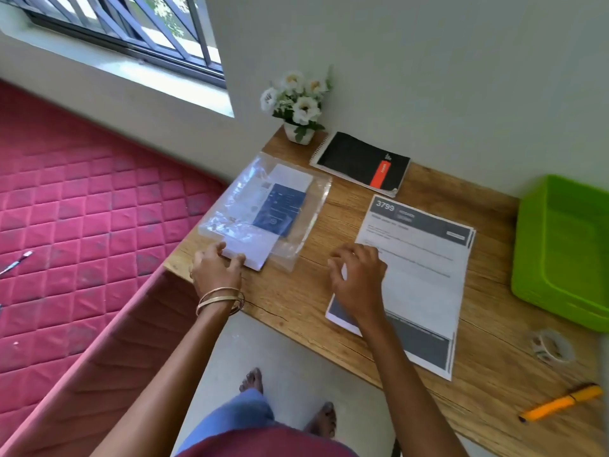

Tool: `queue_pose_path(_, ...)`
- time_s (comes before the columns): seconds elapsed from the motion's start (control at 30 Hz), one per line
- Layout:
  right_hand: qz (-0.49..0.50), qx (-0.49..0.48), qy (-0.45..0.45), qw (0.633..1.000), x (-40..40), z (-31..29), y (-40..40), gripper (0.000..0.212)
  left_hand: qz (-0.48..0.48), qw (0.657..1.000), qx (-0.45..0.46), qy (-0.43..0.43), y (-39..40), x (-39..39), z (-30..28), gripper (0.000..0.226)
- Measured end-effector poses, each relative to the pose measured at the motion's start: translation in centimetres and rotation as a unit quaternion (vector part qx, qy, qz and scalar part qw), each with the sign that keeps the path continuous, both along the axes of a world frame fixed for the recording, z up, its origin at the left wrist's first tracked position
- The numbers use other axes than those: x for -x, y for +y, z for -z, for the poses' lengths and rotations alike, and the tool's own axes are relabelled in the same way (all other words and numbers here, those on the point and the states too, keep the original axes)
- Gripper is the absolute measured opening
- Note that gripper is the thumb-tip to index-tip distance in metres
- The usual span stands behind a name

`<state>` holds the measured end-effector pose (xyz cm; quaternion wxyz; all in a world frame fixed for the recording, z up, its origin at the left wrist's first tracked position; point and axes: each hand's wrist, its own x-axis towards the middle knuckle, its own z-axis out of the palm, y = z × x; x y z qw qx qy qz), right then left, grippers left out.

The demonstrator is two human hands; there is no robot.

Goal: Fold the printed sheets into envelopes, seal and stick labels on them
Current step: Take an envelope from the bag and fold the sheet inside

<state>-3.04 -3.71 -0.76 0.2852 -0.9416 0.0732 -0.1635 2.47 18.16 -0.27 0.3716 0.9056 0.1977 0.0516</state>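
A: Sheets [425,258] lie flat and unfolded, stacked on the desk [296,301] at centre right. From the head view nothing looks folded, sealed or labelled yet, so I judge the job barely begun.

B: And the envelopes?

A: A clear packet [263,209] sits to the left of the sheets, with white envelopes [250,250] poking out of its near end. The left hand [216,268] grips that end, thumb and fingers curled round it.

B: The right?

A: The right hand [357,278] rests on the near-left part of the top sheet, fingers bent, tips pressing the paper; it holds nothing. Both forearms reach forward from the near edge.

B: Labels?

A: A tape roll [552,349] and a pen [560,403] lie far right, untouched.
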Motion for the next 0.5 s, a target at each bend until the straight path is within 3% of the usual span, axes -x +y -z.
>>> queue_pose_path(0.1, -0.084, -0.01, 0.027, 0.996, -2.9, 0.0, 2.2, 0.022, -0.002, 0.998, 0.001, 0.067, 1.4, -1.0, 0.1, 0.055)
queue_pose_path(0.23, -0.144, -0.012, 0.091, 0.985, -6.2, 0.6, 4.9, 0.038, 0.032, 0.995, -0.015, 0.093, 2.2, -2.2, 0.4, 0.057)
queue_pose_path(0.4, -0.127, 0.009, 0.118, 0.985, -7.2, 2.1, 6.5, 0.035, 0.048, 0.995, -0.039, 0.076, 2.4, -2.7, 0.8, 0.051)
queue_pose_path(0.5, -0.113, 0.012, 0.119, 0.986, -7.0, 2.6, 6.5, 0.037, 0.04, 0.995, -0.005, 0.092, 3.0, -3.5, 0.9, 0.045)
